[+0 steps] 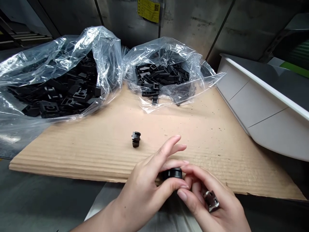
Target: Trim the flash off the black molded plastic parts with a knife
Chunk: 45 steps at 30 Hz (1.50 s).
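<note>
My left hand (pixel 149 180) grips a round black plastic part (pixel 174 173) between thumb and index finger, just over the front edge of the cardboard, while its other fingers stretch out. From the other side, the fingertips of my right hand (pixel 207 196) meet at the part. Against the palm and curled fingers of that right hand lies a small shiny metal clip (pixel 211 201). Beyond my left hand, a small black plastic piece (pixel 135 139) stands on the cardboard sheet (pixel 96 145). My fingers hide some of the round part.
Two open clear plastic bags stand at the back: the left bag (pixel 106 48) holds many flat black parts, the right bag (pixel 166 45) many slimmer ones. A few black pieces (pixel 154 93) lie at its mouth. To the right is a large pale grey bin (pixel 241 87).
</note>
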Available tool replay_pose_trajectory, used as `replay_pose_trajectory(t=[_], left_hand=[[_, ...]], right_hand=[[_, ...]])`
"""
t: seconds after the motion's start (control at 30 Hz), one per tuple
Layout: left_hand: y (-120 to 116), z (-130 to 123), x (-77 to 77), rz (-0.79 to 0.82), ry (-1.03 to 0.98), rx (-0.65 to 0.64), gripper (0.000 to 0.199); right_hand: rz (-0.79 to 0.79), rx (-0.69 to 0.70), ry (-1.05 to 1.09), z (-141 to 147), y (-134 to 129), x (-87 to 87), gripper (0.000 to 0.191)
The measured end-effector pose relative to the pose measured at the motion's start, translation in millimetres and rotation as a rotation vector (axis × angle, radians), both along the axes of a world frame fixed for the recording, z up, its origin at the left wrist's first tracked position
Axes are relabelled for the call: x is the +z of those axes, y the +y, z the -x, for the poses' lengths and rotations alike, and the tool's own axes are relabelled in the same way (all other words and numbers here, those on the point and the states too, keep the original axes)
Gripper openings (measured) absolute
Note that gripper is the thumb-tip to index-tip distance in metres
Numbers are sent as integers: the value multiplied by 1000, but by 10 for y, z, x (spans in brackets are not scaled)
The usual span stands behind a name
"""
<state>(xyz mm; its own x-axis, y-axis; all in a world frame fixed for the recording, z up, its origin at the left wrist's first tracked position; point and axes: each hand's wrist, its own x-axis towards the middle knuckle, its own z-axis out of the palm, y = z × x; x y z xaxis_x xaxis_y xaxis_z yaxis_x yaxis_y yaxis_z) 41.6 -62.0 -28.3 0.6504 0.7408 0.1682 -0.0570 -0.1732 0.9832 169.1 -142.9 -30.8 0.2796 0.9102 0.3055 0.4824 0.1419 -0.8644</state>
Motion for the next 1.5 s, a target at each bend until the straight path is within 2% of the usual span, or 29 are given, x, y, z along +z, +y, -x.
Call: replay_pose_trajectory(t=[0.2,0.33,0.53,0.73,0.87,1.0,1.13,1.2,1.3,1.37,1.5], left_hand=[[-17,8,-15,32,-16,-17,65],[-6,22,20,86,-18,-28,67],[-5,26,61,267,-113,-88,69],[0,14,64,314,-132,-79,68],[8,7,62,293,-136,-80,67],[16,15,58,223,-142,-85,69],[6,22,7,80,-143,-91,68],[-14,15,-45,-100,-120,-50,66],[-60,0,-126,-495,-68,68,63],[-90,-6,-159,-640,-19,116,62],[-117,7,-166,-622,66,133,57]], right_hand=[[-6,4,-75,-2,-9,-9,30],[-6,-11,-48,-61,-6,41,25],[50,-138,-91,-195,10,115,27],[44,-76,-35,-159,79,142,18],[3,-143,52,-99,105,133,14],[-23,-203,143,-34,104,110,13],[-22,-186,82,-43,90,107,15],[-9,-157,18,-78,78,104,15],[22,-142,-59,-137,50,90,16],[26,-106,-113,-166,29,78,21],[10,67,-279,-183,9,62,28]])
